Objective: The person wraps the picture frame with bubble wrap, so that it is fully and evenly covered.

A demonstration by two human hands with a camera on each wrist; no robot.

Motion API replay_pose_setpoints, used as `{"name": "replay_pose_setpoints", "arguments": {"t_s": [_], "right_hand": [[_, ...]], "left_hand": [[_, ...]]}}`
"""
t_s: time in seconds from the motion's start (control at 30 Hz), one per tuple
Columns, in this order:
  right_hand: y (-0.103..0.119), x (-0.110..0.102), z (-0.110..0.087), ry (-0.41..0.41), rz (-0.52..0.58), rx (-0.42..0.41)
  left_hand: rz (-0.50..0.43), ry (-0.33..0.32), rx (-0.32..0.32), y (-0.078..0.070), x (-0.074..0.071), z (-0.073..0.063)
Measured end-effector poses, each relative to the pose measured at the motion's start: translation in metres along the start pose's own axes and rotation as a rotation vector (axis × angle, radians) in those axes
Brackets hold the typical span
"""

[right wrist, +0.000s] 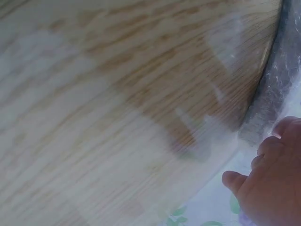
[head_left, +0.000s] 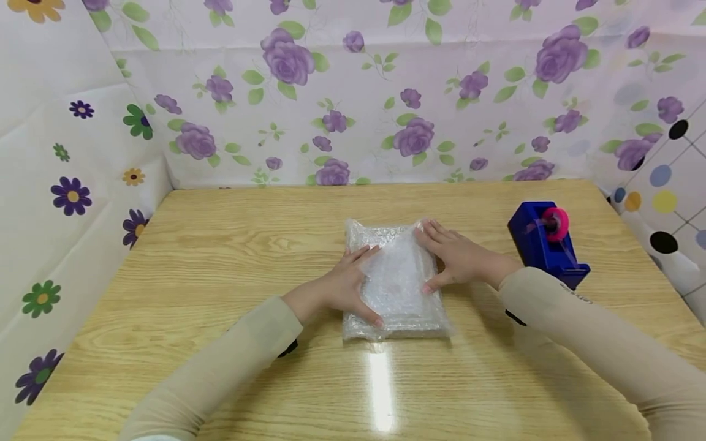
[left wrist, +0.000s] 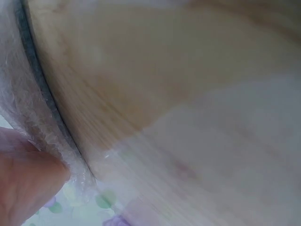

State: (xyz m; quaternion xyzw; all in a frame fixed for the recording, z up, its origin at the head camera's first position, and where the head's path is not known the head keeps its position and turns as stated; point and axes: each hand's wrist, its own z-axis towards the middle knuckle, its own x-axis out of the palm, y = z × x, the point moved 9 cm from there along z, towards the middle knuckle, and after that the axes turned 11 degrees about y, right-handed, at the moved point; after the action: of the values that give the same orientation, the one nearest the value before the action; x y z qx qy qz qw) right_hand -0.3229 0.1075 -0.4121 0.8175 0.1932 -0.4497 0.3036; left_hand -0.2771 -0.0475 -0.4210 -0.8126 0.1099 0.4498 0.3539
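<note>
left hand and right hand rest spread wide on a bubble-wrapped parcel. a tape dispenser sits near the table's right edge.

Light wood-grain table, bubble-wrapped packet lying flat near its middle, blue tape dispenser to the right

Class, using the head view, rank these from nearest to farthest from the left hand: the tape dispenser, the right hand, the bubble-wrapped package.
1. Bubble-wrapped package: touching the left hand.
2. Right hand: at the package's right side.
3. Tape dispenser: farther right, on the table.
</note>
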Motion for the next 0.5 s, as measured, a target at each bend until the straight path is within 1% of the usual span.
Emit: {"name": "replay_pose_setpoints", "arguments": {"t_s": [0.1, 0.2, 0.27, 0.4, 0.5], "right_hand": [[0.0017, 0.0014, -0.0006, 0.011, -0.005, -0.003], [0.0029, 0.0031, -0.0004, 0.010, 0.009, -0.008], [0.0035, 0.0044, -0.0002, 0.006, 0.019, -0.013], [0.0045, 0.0060, -0.0002, -0.004, 0.023, -0.015], [0.0056, 0.0062, -0.0001, -0.013, 0.004, -0.014]], "left_hand": [[-0.011, -0.007, 0.001, 0.0009, -0.0002, -0.0002], [-0.044, -0.020, 0.000, 0.0022, -0.0013, -0.0001], [-0.082, -0.036, 0.006, 0.0030, -0.0026, -0.0002], [-0.174, -0.071, 0.037, 0.0032, -0.0050, -0.0005], [-0.210, -0.086, 0.058, 0.0031, -0.0056, -0.0007]]}}
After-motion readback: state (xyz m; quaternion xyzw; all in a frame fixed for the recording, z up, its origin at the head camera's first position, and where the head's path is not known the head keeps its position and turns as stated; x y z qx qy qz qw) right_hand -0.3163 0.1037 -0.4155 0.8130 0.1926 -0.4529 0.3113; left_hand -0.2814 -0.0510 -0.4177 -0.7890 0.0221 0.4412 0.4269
